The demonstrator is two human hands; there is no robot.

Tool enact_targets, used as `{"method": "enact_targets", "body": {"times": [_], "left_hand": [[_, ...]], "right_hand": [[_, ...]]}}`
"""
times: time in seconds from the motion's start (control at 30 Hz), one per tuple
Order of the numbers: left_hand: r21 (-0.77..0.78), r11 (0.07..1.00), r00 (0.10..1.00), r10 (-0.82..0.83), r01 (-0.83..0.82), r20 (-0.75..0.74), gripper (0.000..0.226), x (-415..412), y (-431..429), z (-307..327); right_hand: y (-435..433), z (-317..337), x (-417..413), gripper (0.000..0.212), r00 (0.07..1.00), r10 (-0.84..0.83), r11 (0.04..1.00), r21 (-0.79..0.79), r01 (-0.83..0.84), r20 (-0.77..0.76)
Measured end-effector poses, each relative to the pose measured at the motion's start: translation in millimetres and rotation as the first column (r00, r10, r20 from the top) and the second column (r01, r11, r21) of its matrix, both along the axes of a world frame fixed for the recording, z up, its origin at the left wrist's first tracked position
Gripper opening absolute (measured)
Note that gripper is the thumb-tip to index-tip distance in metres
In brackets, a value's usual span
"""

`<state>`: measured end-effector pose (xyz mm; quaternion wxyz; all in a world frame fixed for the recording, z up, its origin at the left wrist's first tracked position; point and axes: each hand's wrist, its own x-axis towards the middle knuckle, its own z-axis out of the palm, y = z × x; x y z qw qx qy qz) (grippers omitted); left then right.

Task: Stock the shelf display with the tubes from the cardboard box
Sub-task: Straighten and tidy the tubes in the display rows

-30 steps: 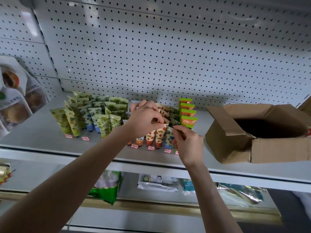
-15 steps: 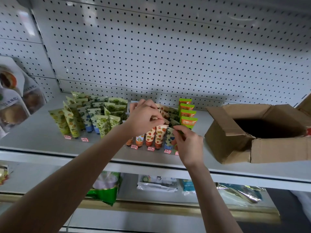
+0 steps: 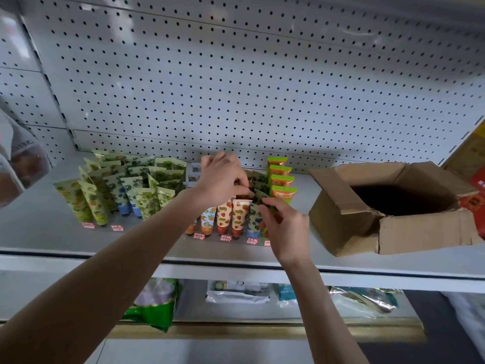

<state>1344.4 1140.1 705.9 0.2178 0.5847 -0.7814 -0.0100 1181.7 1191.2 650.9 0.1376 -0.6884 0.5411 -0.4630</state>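
Hands barely displaced in the last second: my left hand point(image 3: 223, 179) still pinches a middle-row tube point(image 3: 246, 191) in the display point(image 3: 231, 239), and my right hand point(image 3: 286, 227) pinches a leaf-print tube point(image 3: 262, 200) at its front right. I judge both tubes are still being seated, with the cardboard box point(image 3: 341, 219) open nearby on the shelf point(image 3: 39, 222).

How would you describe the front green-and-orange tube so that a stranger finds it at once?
On the white shelf, find the open cardboard box at the right. Just left of it runs a row of four tubes; take the nearest tube. Unlike its pale, flowery neighbours, it is bright green with an orange band.
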Motion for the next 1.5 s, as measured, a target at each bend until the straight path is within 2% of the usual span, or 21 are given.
{"method": "enact_targets", "body": {"times": [0.57, 0.87, 1.07, 1.5], "left_hand": [[-0.030, 1.000, 0.999, 0.003, -0.002, 0.043, 0.020, -2.2, -0.8, -0.2], [0.005, 1.000, 0.997, -0.025, 0.025, -0.079, 0.013, -12.8, -1.3, 7.3], [0.069, 0.997, 0.999, -0.027, 0.025, 0.026, 0.017, -24.4, -7.7, 6.7], [0.044, 0.998, 0.999, -0.033, 0.033, 0.011, 0.011, -26.1, -8.5, 3.6]], "right_hand": [[-2.2, -7.0, -3.6, 0.017, 0.998, 0.016, 0.999, -0.035, -0.014, 0.064], [4.0, -2.4, -7.7, 0.017, 0.993, 0.011, 0.998, -0.058, -0.005, 0.117], [6.8, 1.2, -12.3, 0.016, 0.990, 0.008, 0.999, -0.032, -0.003, 0.143], [5.5, -1.8, -12.8, 0.016, 0.988, 0.010, 1.000, -0.019, -0.007, 0.151]]}}
